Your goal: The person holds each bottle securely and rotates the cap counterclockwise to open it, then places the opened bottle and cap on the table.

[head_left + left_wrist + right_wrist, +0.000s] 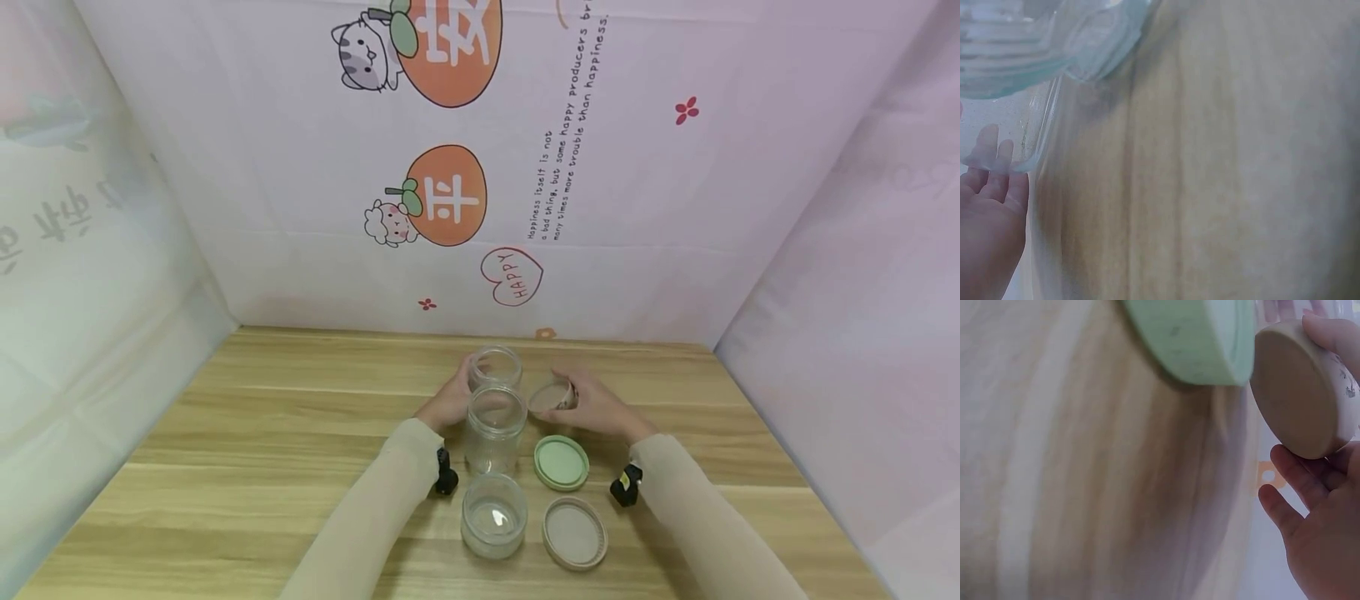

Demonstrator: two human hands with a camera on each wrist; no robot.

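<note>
Glass everywhere at centre frame, so the risk is a knock-over; three clear lidless jars stand in a close column in the head view: far jar [496, 367], middle jar [495, 427], near jar [493, 514]. The left hand [448, 402] is at the far jar's left side, fingers round its wall as far as the head view shows; the left wrist view only gives fingertips [996, 164] against blurred glass [1019, 47], so the hold looks like a steadying grip, not a firm clamp. The right hand [600, 407] grips a tan lid [552, 395], tilted on edge, just right of the far jar; the right wrist view confirms fingers and thumb curled round the lid [1294, 390] with its flat face showing.

Judged risks: the lid is held tilted, so brought to the far jar's mouth that way it could sit skewed, and the jar could skate on the wooden table [262, 433] if the left hand is only touching; the far and middle jars stand nearly touching, so a sideways shove could clink one into the other or tip the middle one; the left forearm lies close beside the middle jar, so a careless elbow swing could topple it.

Lower right of centre: a green lid [561, 462] and a beige lid [574, 533] lie flat, near the right wrist; a dragging sleeve could sweep them.
</note>
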